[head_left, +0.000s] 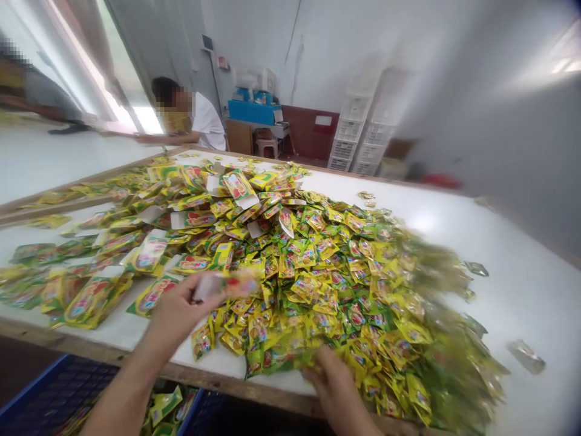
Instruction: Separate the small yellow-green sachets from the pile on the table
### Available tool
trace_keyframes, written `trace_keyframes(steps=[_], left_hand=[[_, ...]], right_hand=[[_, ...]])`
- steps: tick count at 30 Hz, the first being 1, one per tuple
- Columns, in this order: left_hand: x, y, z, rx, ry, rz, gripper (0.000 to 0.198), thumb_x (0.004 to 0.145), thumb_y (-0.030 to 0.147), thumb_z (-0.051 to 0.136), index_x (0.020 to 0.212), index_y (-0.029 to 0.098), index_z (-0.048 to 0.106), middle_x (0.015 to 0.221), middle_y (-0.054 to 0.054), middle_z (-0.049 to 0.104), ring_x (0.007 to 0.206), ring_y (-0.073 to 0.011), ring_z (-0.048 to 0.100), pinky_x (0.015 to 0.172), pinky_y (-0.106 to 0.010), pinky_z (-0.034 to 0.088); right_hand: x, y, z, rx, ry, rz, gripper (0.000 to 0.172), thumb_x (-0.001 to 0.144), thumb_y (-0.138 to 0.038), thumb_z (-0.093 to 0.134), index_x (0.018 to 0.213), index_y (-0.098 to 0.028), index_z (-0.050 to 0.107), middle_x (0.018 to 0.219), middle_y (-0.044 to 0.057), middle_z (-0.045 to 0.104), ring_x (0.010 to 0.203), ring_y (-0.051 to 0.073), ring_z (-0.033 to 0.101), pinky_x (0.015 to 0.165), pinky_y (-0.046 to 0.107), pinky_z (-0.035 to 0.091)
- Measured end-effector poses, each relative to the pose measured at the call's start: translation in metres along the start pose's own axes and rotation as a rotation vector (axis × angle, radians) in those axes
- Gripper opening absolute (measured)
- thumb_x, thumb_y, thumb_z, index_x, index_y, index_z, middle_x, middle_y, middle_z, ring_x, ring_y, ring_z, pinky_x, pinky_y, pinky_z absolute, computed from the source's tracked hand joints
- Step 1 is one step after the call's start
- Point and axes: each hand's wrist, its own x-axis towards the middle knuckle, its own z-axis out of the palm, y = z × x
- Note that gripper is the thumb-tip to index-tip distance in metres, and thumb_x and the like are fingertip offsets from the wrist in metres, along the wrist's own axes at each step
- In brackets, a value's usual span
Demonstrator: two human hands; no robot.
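Holding the left hand [185, 307] at 8 o'clock from the view's middle, raised over the near part of the desk [442, 209], with the forearm slanting up toward 1 o'clock and the wrist a little bent. Pinching a small printed carton [236, 286] between the thumb and fingers of that hand, motion-blurred and aimed at 3 o'clock from the grip. Reaching with the right hand [334, 376], lower down between 5 and 6 o'clock, back of the hand uppermost and forearm slanting toward 11 o'clock. Bringing its fingers to the near fringe of a heap of yellow-and-green packets [313, 284], at a strip-like row of packets [278, 354]; too blurred there, so cannot tell whether pinching or merely touching. Spread broadly from the middle toward 4 o'clock, that heap; piled at 9 o'clock, printed cartons [195, 219], several with flaps raised. Visible below the desk edge at 8 o'clock, a blue crate [34, 384] with more packs [164, 404] inside. Leaning forward at 11 o'clock, a person in a white top [209, 121]; stacked at 1 o'clock, white crates [348, 130].
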Motion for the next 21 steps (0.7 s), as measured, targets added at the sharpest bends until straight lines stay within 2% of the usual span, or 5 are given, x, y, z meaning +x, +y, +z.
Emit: trace_keyframes(steps=[2, 4, 9, 14, 21], left_hand=[[-0.037, 0.022, 0.028, -0.039, -0.381, 0.047, 0.034, 0.066, 0.037, 0.077, 0.096, 0.021, 0.071, 0.079, 0.002, 0.072, 0.069, -0.0179, 0.063, 0.061, -0.022, 0.047], [-0.066, 0.038, 0.066, -0.179, -0.617, 0.046, 0.026, 0.07, 0.03, 0.075, 0.094, 0.022, 0.07, 0.082, 0.002, 0.072, 0.073, -0.0176, 0.065, 0.065, -0.022, 0.049], [-0.096, 0.037, 0.135, -0.536, -0.636, -0.093, 0.022, 0.066, 0.025, 0.078, 0.085, 0.019, 0.067, 0.08, 0.0, 0.071, 0.079, -0.0184, 0.066, 0.071, -0.024, 0.052], [-0.102, 0.022, 0.136, -0.558, -0.622, -0.17, 0.025, 0.072, 0.029, 0.075, 0.095, 0.019, 0.07, 0.095, -0.006, 0.075, 0.092, -0.0232, 0.068, 0.087, -0.033, 0.052], [-0.114, 0.021, 0.131, -0.588, -0.737, -0.045, 0.036, 0.077, 0.028, 0.072, 0.113, 0.022, 0.069, 0.102, -0.003, 0.074, 0.095, -0.0248, 0.065, 0.081, -0.03, 0.051]], right_hand=[[0.009, -0.017, -0.017, 0.232, 0.125, 0.083, 0.013, 0.09, -0.032, 0.058, 0.097, -0.021, 0.061, 0.078, 0.002, 0.064, 0.062, 0.016, 0.059, 0.054, 0.023, 0.046], [0.017, -0.032, -0.031, 0.386, 0.171, 0.091, 0.02, 0.089, -0.036, 0.061, 0.102, -0.021, 0.061, 0.077, 0.001, 0.064, 0.056, 0.014, 0.055, 0.049, 0.022, 0.045], [0.025, -0.036, -0.038, 0.155, 0.252, -0.182, 0.022, 0.084, -0.025, 0.068, 0.106, -0.024, 0.066, 0.096, 0.004, 0.067, 0.09, 0.022, 0.061, 0.081, 0.031, 0.048], [0.021, -0.024, -0.037, -0.133, 0.183, -0.175, 0.024, 0.082, -0.011, 0.065, 0.102, -0.024, 0.068, 0.092, 0.005, 0.062, 0.089, 0.021, 0.056, 0.075, 0.029, 0.045], [0.026, -0.07, -0.063, -0.318, -0.244, -0.247, 0.02, 0.077, -0.014, 0.07, 0.096, -0.021, 0.065, 0.09, 0.003, 0.063, 0.087, 0.019, 0.058, 0.076, 0.026, 0.043]])
